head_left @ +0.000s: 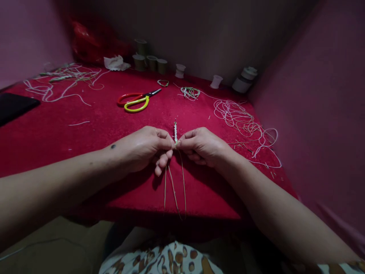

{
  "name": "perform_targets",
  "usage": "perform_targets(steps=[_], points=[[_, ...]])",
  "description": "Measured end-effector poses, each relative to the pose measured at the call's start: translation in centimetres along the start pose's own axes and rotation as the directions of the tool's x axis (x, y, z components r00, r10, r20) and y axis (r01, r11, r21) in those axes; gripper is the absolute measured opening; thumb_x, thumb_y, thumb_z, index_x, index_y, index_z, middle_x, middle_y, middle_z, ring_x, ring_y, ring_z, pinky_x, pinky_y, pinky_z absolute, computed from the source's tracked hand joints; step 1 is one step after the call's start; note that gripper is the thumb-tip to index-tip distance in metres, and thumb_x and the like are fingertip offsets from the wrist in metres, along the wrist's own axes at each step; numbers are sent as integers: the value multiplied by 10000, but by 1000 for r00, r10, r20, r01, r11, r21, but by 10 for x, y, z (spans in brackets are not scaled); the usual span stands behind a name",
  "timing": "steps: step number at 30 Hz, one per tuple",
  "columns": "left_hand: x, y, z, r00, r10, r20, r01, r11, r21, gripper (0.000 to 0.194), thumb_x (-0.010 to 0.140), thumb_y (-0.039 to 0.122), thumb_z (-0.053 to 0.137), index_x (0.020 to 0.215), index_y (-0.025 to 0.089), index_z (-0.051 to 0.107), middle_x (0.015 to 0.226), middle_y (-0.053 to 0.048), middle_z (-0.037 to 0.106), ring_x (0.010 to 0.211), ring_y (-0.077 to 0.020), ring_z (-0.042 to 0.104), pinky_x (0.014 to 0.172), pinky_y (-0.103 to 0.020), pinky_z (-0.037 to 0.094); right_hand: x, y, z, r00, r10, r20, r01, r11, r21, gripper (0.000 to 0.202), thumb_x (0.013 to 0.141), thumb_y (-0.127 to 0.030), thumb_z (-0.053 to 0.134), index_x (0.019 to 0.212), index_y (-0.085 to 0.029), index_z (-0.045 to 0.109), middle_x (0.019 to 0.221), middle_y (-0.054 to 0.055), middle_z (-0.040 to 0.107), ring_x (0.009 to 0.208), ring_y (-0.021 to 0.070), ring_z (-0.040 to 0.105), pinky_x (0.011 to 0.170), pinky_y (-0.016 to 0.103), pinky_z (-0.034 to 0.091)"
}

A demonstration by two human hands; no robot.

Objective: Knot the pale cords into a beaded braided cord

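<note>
A narrow braided cord band [175,131], white with green at its near end, lies upright in view on the red cloth between my hands. My left hand [155,146] pinches the near end of the band from the left, thumb and forefinger closed. From the other side, my right hand [201,144] pinches at the same spot, its fingertips almost touching the left ones. Thin tan cords [172,182] trail from the fingers down toward the table's front edge. Exactly which strand each hand pinches is hidden by the fingertips.
Scissors [138,101] with red and yellow handles lie beyond my left hand. Loose cord tangles [236,118] spread at right and far left [65,78]. Spools [152,62] and a white jar [244,80] line the back. A black flat object [17,106] sits at left.
</note>
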State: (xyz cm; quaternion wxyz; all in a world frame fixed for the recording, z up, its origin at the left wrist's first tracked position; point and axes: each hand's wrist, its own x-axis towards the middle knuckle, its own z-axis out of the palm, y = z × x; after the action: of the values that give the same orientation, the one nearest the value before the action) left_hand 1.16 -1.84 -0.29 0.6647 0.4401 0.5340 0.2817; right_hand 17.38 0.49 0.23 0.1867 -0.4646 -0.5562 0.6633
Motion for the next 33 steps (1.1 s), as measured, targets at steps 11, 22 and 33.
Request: perform_targets(steps=[11,22,33], points=[[-2,2,3,999,11,-45,-6,992,125,315,781,243,567,486,195,467,288,50,384,224,-64,312,253,-182,219,-4,-3,6,991,-47,-126,27,988,-153,225,757,-149,606,574,-154,477,366,-78,365,294,31,281,302,174,174],[0,11,7,989,-73,-132,95,982,166,298,731,142,545,439,177,501,276,47,349,223,-47,269,257,-172,181,-18,-4,8,922,-354,-158,156,713,-684,138,745,-110,559,627,-129,629,514,-1,531,472,75,419,478,215,305],[1,3,10,996,-33,-78,30,999,-45,253,779,93,510,539,169,522,496,-21,596,284,-60,386,250,-179,266,-79,18,63,949,-294,111,207,318,-925,126,764,-147,532,816,-140,646,711,67,667,539,144,519,486,282,286]])
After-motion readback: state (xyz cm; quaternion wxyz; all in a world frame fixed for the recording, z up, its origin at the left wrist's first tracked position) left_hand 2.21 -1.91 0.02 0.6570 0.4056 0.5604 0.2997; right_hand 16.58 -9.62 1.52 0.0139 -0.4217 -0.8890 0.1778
